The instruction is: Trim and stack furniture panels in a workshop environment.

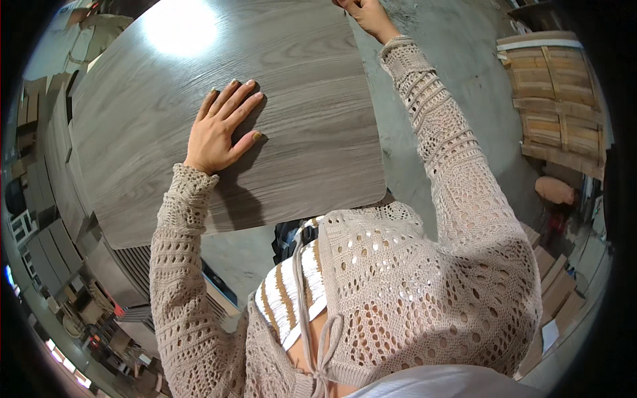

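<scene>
Head view looks down on a large grey wood-grain panel (199, 119) with rounded corners, which fills the upper left and middle of the frame and carries a bright glare patch near its far edge; the left hand (222, 126) lies flat on the panel's face, palm down, fingers (240, 103) straight and slightly spread, thumb out to the side, holding nothing; the right hand (368, 14) reaches far forward to the panel's far right edge at the top of the picture, its fingers curled shut on that edge, though the frame cuts part of the hand off; both arms wear a beige open-knit sleeve (451, 166); the panel sits above a grey concrete floor (458, 60), which shows to its right; a wooden pallet (554, 99) lies well apart at the right; stacks of similar grey boards (56, 179) stand along the left side, just beside the panel's left edge.
</scene>
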A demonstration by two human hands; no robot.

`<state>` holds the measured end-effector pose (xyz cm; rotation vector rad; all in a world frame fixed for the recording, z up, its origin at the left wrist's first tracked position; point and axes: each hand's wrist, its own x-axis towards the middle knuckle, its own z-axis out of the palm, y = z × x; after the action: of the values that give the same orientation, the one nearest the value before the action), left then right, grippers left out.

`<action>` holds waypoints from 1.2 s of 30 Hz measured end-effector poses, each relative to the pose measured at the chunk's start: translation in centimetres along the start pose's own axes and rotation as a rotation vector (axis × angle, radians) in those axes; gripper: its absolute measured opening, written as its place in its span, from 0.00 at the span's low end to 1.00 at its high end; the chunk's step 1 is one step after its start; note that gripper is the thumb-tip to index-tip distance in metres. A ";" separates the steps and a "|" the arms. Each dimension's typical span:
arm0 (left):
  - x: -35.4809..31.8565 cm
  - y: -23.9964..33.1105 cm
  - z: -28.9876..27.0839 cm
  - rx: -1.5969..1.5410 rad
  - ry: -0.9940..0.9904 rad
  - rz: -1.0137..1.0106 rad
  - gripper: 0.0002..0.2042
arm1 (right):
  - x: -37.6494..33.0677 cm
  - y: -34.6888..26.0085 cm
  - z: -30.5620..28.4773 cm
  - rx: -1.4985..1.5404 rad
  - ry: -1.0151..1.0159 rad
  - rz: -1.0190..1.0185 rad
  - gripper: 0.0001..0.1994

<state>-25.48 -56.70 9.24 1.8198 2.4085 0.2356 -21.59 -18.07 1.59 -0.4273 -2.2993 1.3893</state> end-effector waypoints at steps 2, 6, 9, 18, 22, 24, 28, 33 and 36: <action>0.2 0.2 0.1 -0.012 0.002 0.021 0.29 | -1.2 1.1 -0.4 0.081 -0.058 -0.030 0.25; -1.0 0.0 0.0 -0.005 0.055 -0.009 0.28 | -8.4 -4.4 0.2 -0.116 -0.078 0.028 0.29; -0.6 0.3 0.1 0.023 0.096 0.010 0.28 | -12.8 -5.3 -0.1 0.008 -0.052 0.131 0.27; -0.6 0.3 1.2 0.050 0.240 0.055 0.26 | -22.7 -10.4 -1.9 -0.199 -0.117 0.302 0.24; -0.5 0.2 1.7 0.059 0.262 0.093 0.26 | -26.6 -11.0 -2.3 -0.226 -0.065 0.280 0.28; -0.7 0.2 1.9 0.076 0.278 0.081 0.26 | -28.8 -11.1 -2.3 -0.364 -0.052 0.218 0.29; -0.8 0.1 2.2 0.079 0.249 0.074 0.26 | -32.8 -12.5 -1.5 -0.416 0.065 0.197 0.30; -0.8 -0.1 2.5 0.093 0.276 0.098 0.26 | -39.9 -11.0 2.6 -0.553 0.373 0.136 0.27; -1.1 -0.3 2.5 0.085 0.292 0.109 0.26 | -38.6 -11.1 1.3 -0.152 0.630 0.368 0.22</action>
<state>-24.98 -57.71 6.71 2.0873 2.5426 0.4443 10.63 -41.95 3.50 -1.1947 -1.8538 1.0220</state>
